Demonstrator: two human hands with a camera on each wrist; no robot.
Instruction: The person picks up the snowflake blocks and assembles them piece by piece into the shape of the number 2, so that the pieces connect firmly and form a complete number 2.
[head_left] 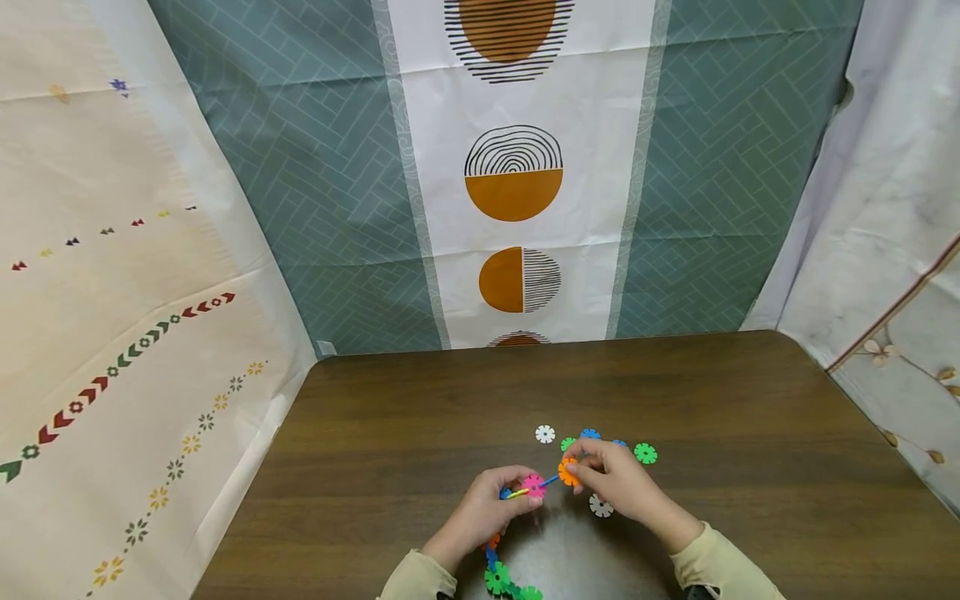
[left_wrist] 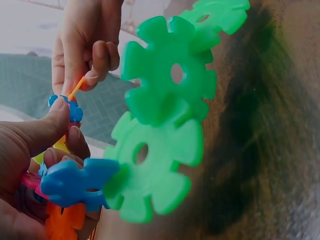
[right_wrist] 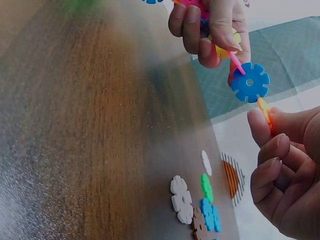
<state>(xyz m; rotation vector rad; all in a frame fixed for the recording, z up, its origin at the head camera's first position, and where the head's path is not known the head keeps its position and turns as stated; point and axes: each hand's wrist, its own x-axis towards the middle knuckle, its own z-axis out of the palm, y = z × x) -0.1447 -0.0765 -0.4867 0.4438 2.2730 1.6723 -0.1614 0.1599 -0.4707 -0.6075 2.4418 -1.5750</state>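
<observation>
My left hand [head_left: 487, 504] holds a chain of notched plastic discs, thumb and fingers near a pink disc [head_left: 533, 486] and a yellow disc [right_wrist: 233, 44]. Beyond the pink disc, a blue disc [right_wrist: 250, 82] stands out from the chain. At its edge is an orange disc [right_wrist: 265, 111], which my right hand [head_left: 618, 483] pinches between thumb and index finger. The chain's other end hangs under my left hand, with green discs [left_wrist: 170, 72] joined edge to edge and another blue disc [left_wrist: 80, 184] close by the palm. My left fingers partly hide the chain.
Loose discs lie on the brown table [head_left: 360, 467] around my right hand: a white one [head_left: 545, 434] behind, a green one [head_left: 645, 453] to the right, a white one [head_left: 601, 506] in front, and several blue, green and brown ones. Patterned cloths [head_left: 322, 183] hang around the table.
</observation>
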